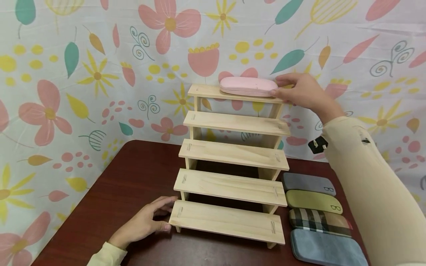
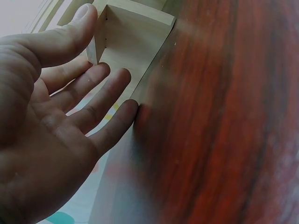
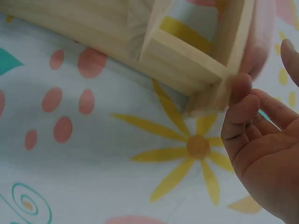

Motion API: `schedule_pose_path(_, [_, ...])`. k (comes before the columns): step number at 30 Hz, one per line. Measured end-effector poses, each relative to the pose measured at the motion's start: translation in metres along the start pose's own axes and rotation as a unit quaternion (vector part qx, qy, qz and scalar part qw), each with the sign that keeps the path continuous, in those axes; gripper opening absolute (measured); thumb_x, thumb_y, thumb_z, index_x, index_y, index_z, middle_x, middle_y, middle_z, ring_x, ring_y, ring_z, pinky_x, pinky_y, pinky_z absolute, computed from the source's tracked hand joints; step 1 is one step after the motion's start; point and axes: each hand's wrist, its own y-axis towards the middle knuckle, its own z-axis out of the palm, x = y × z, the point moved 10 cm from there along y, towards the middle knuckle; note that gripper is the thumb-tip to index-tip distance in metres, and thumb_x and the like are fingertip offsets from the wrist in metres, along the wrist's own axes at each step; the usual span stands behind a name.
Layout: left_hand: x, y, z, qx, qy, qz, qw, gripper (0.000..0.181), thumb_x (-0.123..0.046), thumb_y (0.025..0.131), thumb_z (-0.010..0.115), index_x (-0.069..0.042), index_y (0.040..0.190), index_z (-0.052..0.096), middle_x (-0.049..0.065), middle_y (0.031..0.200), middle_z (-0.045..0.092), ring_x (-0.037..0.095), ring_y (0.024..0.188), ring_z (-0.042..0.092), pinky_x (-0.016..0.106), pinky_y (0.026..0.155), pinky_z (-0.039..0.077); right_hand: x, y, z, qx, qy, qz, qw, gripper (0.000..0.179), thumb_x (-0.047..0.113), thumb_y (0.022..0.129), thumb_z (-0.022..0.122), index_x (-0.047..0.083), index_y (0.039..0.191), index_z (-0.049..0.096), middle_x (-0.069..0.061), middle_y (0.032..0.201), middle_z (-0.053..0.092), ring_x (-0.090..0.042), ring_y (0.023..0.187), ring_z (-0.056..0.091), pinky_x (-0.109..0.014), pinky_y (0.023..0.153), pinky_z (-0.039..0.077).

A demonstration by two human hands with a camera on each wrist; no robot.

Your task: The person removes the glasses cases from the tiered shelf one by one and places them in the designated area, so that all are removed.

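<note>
A pink glasses case [image 1: 247, 85] lies on the top shelf of a five-tier wooden display stand [image 1: 229, 184], toward its right end. My right hand [image 1: 301, 92] is at the case's right end, fingertips right at the case and the shelf's edge; in the right wrist view the thumb [image 3: 290, 60] stands apart from the fingers. Beside the left end of the lowest shelf is my left hand [image 1: 143, 223], its fingers spread and relaxed. The left wrist view shows its palm facing the stand's side panel [image 2: 133, 37], with nothing gripped.
Right of the stand, several glasses cases lie in a row on the dark red table [image 1: 143, 166]: grey [image 1: 309, 183], olive green [image 1: 314, 201], plaid [image 1: 319, 221] and blue [image 1: 327, 247]. A patterned cloth [image 1: 110, 70] hangs close behind the stand.
</note>
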Motion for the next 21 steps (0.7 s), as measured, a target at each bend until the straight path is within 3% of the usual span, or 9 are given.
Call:
schedule_pose_path(6, [-0.001,0.002,0.002,0.002,-0.007,0.001,1.0,0.074,-0.011,0.085,0.08,-0.002,0.15,0.045,0.013,0.138,0.052,0.023,0.113,0.06,0.035,0.09,0.05,0.008,0.013,0.009,0.024,-0.058,-0.007,0.998,0.089,0.054,0.087,0.072,0.006,0.155,0.04,-0.023,0.146,0.049,-0.033,0.122,0.048,-0.045,0.093,0.042])
schedule_pose_path(9, [-0.002,0.002,0.002,0.001,-0.01,0.006,0.9999,0.074,-0.009,0.085,0.08,-0.001,0.15,0.045,0.014,0.138,0.052,0.022,0.112,0.061,0.035,0.09,0.05,0.01,0.015,0.012,0.033,-0.072,-0.012,0.9968,0.093,0.057,0.087,0.072,0.004,0.156,0.038,-0.025,0.149,0.046,-0.039,0.129,0.045,-0.055,0.102,0.036])
schedule_pose_path(12, [-0.002,0.002,0.001,0.0,-0.011,0.009,0.9999,0.074,-0.009,0.085,0.079,0.0,0.15,0.045,0.015,0.138,0.052,0.022,0.112,0.061,0.035,0.089,0.05,0.011,0.017,0.013,0.031,-0.076,-0.012,0.9966,0.094,0.057,0.087,0.072,0.003,0.155,0.039,-0.026,0.148,0.046,-0.04,0.131,0.045,-0.056,0.103,0.036])
schedule_pose_path(15, [-0.001,0.002,0.0,-0.002,-0.011,0.012,0.9999,0.074,-0.01,0.085,0.079,0.001,0.149,0.045,0.016,0.138,0.052,0.022,0.112,0.061,0.034,0.089,0.051,0.009,0.016,0.012,0.024,-0.063,-0.005,0.9977,0.094,0.056,0.086,0.074,0.001,0.153,0.04,-0.026,0.147,0.047,-0.039,0.129,0.047,-0.052,0.1,0.04])
schedule_pose_path(18, [-0.001,0.001,-0.001,-0.005,-0.01,0.016,0.9998,0.074,-0.011,0.085,0.079,0.002,0.149,0.045,0.016,0.137,0.053,0.022,0.111,0.061,0.035,0.088,0.051,0.006,0.014,0.009,0.01,-0.041,0.008,0.9991,0.092,0.056,0.085,0.075,0.002,0.152,0.044,-0.024,0.143,0.052,-0.036,0.118,0.053,-0.04,0.085,0.048])
schedule_pose_path(21, [0.001,0.0,-0.002,-0.009,-0.007,0.016,0.9998,0.073,-0.013,0.085,0.079,0.003,0.149,0.046,0.016,0.136,0.053,0.022,0.111,0.061,0.035,0.088,0.052,0.0,0.013,0.004,-0.01,-0.024,0.016,0.9995,0.088,0.056,0.084,0.075,0.004,0.15,0.047,-0.022,0.141,0.055,-0.03,0.107,0.054,-0.03,0.069,0.046])
